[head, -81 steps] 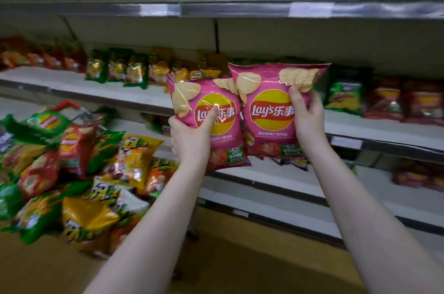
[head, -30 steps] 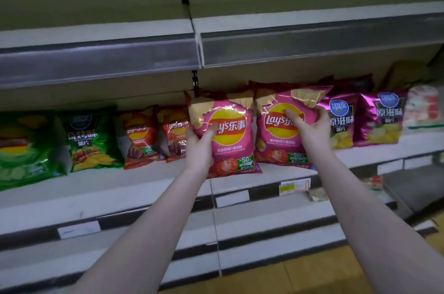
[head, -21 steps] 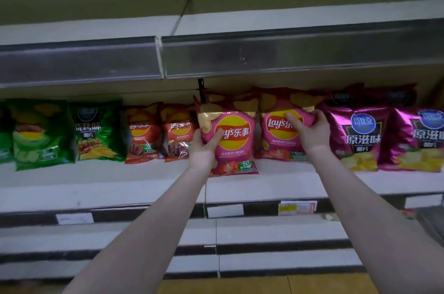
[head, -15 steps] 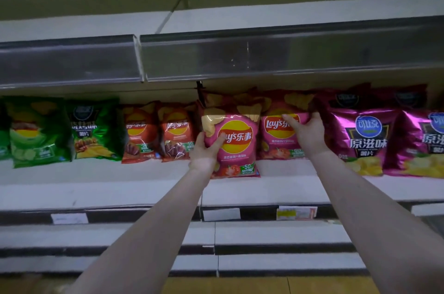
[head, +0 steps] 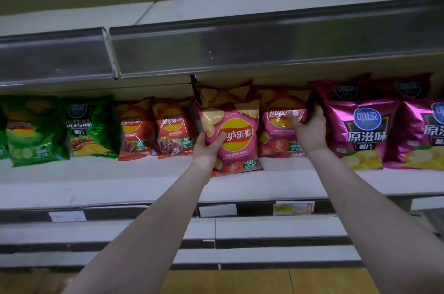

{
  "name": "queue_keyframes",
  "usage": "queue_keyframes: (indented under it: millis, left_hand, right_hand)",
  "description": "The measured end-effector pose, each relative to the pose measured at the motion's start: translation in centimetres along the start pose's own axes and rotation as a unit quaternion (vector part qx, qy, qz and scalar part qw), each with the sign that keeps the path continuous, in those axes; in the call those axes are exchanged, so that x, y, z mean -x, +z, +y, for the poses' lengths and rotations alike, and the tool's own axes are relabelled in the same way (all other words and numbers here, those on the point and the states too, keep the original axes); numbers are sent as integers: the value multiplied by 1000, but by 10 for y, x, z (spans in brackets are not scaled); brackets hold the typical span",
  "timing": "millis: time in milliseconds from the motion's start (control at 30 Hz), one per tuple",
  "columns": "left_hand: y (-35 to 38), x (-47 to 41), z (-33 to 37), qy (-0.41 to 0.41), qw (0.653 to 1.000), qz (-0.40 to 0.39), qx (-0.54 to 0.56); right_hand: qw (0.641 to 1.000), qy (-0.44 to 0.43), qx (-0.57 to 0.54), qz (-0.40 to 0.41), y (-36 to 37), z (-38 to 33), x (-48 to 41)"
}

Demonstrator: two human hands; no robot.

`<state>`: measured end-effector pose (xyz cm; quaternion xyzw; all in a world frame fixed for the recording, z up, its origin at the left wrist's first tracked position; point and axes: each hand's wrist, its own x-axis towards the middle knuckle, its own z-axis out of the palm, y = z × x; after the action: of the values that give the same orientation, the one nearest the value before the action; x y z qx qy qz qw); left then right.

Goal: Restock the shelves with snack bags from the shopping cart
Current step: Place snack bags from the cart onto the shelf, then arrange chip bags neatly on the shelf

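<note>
**Item 1: left pink Lay's bag** (head: 234, 139). Tomato flavour, upright, base on the shelf (head: 144, 180), standing nearer than the rest of the row. The left hand (head: 206, 149) grips its left side, thumb across the front by the logo. Fingers are behind the bag, can't tell how they lie.

**Item 2: right pink Lay's bag** (head: 281, 130). Just right of item 1, set farther back, in line w/ the row. The right hand (head: 310, 130) pinches its upper right edge: thumb on front, fingers curled round the side, wedged btwn it and the magenta bags (head: 362, 130).

**Item 3: neighbours.** Red Lay's bags (head: 153, 130) sit just left, green bags (head: 93, 127) farther left. More pink bags stand behind items 1 and 2.

**Cart:** not in view.

**Step (est.):** seating both bags in the pink facing, nearly done.

**To do it well:**
- Push the left bag back till flush w/ the right one, logo fwd, base flat.
- Slide the right fingers out sideways w/o dragging the magenta bag.
- Light grip only: the bags are air-filled and the chips prob. crush.
- Let go once each bag stands unaided.
</note>
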<state>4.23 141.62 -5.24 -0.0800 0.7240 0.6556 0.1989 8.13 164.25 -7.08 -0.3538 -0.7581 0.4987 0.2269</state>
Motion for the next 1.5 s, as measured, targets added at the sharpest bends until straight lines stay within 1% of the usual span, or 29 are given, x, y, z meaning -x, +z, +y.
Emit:
queue_keyframes:
  millis: [67,100,133,233,267,333,400,533,667,800,933,1067,1133,1167,1200,1233,1267,1300,1367,1500]
  left_hand:
    - [2,0,0,3,1000,0,-2]
    - [3,0,1,4,1000,-1,-5]
    - [4,-1,1,4,1000,0,-8]
    - [6,-4,-2,2,1000,16,-14]
    - [7,-6,-4,1,1000,22,-16]
    - [8,-10,-7,-6,999,33,-19]
    - [8,-14,-10,-15,999,43,-20]
    - [12,-18,-13,-13,997,60,-37]
    - [13,-15,-10,1,990,126,-61]
    - [1,-4,-3,66,986,148,-44]
    - [-25,26,12,135,981,134,45]
    - [-78,66,21,233,963,105,84]
    - [-116,84,22,267,952,110,103]
    - [-143,96,22,279,945,125,116]
    - [-150,101,25,285,941,132,125]
    - [-194,116,20,293,932,163,137]
    - [-220,126,18,296,927,182,141]
    - [-227,132,21,292,928,182,144]
    - [-307,166,4,293,915,232,151]
    - [-428,235,-27,293,895,298,156]
  right_hand:
    - [999,-40,11,34,2,-3,11]
    - [998,-58,-1,32,5,-5,18]
    - [998,-62,-30,3,11,-7,26]
    - [984,-23,-106,-143,34,-13,57]
    - [978,-14,-112,-173,42,-12,65]
    - [973,-19,-123,-195,51,-9,74]
    - [971,-17,-142,-192,54,-6,78]
    - [971,-26,-140,-192,54,-4,82]
    - [970,-5,-151,-192,50,-9,84]
    - [977,-39,-135,-162,42,-28,98]
    - [974,-93,-145,-148,43,-62,131]
    - [958,-124,-182,-183,65,-105,182]
    - [944,-127,-221,-208,85,-124,212]
    - [936,-124,-234,-230,101,-134,232]
    - [931,-128,-241,-241,105,-140,237]
    - [920,-136,-244,-274,130,-153,272]
    - [913,-140,-252,-289,146,-161,292]
    - [911,-141,-256,-292,150,-165,298]
    - [888,-165,-256,-344,194,-187,367]
    - [852,-181,-255,-419,258,-218,486]
